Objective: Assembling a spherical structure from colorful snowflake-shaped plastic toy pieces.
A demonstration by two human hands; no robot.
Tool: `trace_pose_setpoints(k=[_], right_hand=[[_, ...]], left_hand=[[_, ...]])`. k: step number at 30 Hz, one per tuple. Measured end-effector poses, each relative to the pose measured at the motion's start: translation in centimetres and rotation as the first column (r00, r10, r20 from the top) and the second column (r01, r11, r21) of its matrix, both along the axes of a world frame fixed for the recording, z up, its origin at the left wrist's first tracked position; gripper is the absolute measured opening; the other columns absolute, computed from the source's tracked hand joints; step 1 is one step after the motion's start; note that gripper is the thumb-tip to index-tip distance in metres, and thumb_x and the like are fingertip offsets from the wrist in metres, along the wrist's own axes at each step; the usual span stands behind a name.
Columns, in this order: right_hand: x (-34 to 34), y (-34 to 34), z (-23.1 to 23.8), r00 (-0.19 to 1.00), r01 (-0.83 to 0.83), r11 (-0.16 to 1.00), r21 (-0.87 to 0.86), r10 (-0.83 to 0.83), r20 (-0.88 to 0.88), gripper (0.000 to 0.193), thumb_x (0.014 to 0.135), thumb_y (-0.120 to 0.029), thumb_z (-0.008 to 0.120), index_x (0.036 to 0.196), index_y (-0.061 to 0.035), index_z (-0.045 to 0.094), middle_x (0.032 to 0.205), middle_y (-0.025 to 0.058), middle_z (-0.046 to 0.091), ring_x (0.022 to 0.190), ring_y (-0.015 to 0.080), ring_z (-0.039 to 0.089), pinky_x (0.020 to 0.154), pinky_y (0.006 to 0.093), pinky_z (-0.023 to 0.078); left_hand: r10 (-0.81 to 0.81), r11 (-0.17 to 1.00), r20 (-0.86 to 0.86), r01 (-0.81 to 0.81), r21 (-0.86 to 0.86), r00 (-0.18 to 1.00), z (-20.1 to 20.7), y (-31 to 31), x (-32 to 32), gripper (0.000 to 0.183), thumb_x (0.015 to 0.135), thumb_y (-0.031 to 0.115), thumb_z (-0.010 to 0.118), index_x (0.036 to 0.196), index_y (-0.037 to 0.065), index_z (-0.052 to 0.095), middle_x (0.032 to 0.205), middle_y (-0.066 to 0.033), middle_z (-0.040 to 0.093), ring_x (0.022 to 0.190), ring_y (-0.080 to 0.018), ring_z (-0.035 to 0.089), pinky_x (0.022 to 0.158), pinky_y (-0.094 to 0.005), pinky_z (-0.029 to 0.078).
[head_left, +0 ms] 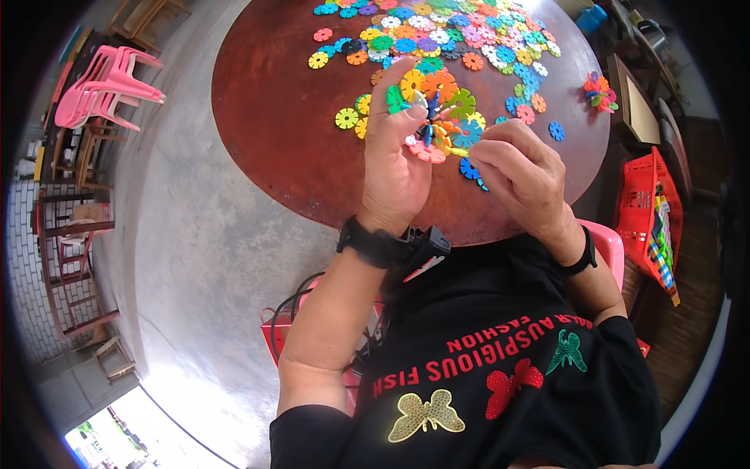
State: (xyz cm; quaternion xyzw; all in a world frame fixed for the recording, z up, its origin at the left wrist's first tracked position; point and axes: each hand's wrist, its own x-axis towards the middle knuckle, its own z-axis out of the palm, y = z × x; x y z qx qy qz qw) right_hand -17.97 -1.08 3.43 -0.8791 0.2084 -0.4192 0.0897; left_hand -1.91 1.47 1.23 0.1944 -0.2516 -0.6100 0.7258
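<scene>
My left hand [394, 168] holds up a round cluster of interlocked plastic snowflake discs [449, 129] over the near part of the table. Its thumb lies against the cluster and a finger reaches up along the left side. Orange, green, yellow, blue and pink discs stick out in several directions. At the cluster's right edge, my right hand [525, 172] is closed in a pinch on a yellow-green snowflake disc [459, 152], partly covered by the fingertips. Blue discs [469, 170] lie on the table below the pinch. A few yellow discs [346, 118] lie left of my left hand.
The round brown table [273, 117] carries a large spread of loose coloured discs [469, 35] at its far side. Another finished-looking disc cluster [600, 92] sits at the right edge. A red basket [641, 211] stands to the right, pink plastic chairs [94, 90] far left.
</scene>
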Motion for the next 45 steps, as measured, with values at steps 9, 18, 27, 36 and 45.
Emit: trace_pose_setpoints(k=[9, 18, 27, 36, 45], right_hand=[[-0.1, 0.4, -0.2, 0.998, 0.039, 0.997, 0.07, -0.042, 0.04, 0.018, 0.069, 0.006, 0.068, 0.084, -0.0019, 0.06, 0.077, 0.0095, 0.055, 0.066, 0.0243, 0.057, 0.055, 0.0317, 0.047], [0.0, 0.1, -0.1, 0.996, 0.079, 0.971, 0.224, -0.087, 0.029, 0.015, 0.071, 0.001, 0.067, 0.084, -0.0038, 0.061, 0.076, 0.0085, 0.056, 0.065, 0.024, 0.058, 0.055, 0.0316, 0.047], [-1.2, -1.6, 0.9, 0.991, 0.131, 0.911, 0.392, -0.13, -0.028, 0.011, 0.072, -0.002, 0.066, 0.08, -0.0022, 0.059, 0.073, 0.0069, 0.06, 0.063, 0.0221, 0.059, 0.056, 0.0305, 0.045], [-0.9, -0.7, 1.0, 0.988, 0.108, 0.831, 0.546, -0.149, 0.032, 0.01, 0.075, -0.001, 0.066, 0.082, -0.0021, 0.06, 0.072, 0.0068, 0.061, 0.062, 0.0184, 0.059, 0.056, 0.029, 0.045], [-0.9, -0.6, 0.7, 0.981, 0.093, 0.777, 0.623, -0.177, 0.074, 0.01, 0.075, -0.002, 0.067, 0.082, -0.0018, 0.06, 0.069, 0.0062, 0.061, 0.06, 0.0159, 0.058, 0.056, 0.0276, 0.045]], left_hand=[[0.047, 0.999, 0.104, -0.045, -0.027, 0.993, 0.1, 0.0, -0.3, 0.05, 0.087, 0.015, 0.051, 0.135, 0.006, 0.039, 0.125, -0.014, 0.052, 0.116, -0.0259, 0.053, 0.1, -0.0418, 0.043], [-0.02, 0.917, -0.132, 0.071, 0.392, 0.991, -0.8, -0.2, -0.5, 0.041, 0.093, 0.034, 0.055, 0.125, 0.011, 0.047, 0.113, -0.0076, 0.058, 0.105, -0.023, 0.057, 0.092, -0.0427, 0.046], [-0.169, 0.941, 0.105, 0.129, 0.314, 0.98, -0.6, 0.0, -0.3, 0.038, 0.096, 0.038, 0.051, 0.123, 0.012, 0.047, 0.102, -0.004, 0.058, 0.091, -0.017, 0.058, 0.08, -0.0417, 0.052], [-0.22, 0.892, 0.27, 0.082, 0.444, 0.937, 0.1, 0.3, -0.2, 0.049, 0.089, 0.056, 0.052, 0.119, 0.018, 0.05, 0.107, 0.0008, 0.058, 0.093, -0.0135, 0.06, 0.066, -0.031, 0.051], [-0.19, 0.88, 0.232, 0.061, 0.472, 0.954, 0.1, 0.3, -0.2, 0.046, 0.087, 0.051, 0.055, 0.118, 0.017, 0.051, 0.108, 0.0001, 0.057, 0.093, -0.0143, 0.06, 0.063, -0.0319, 0.052]])
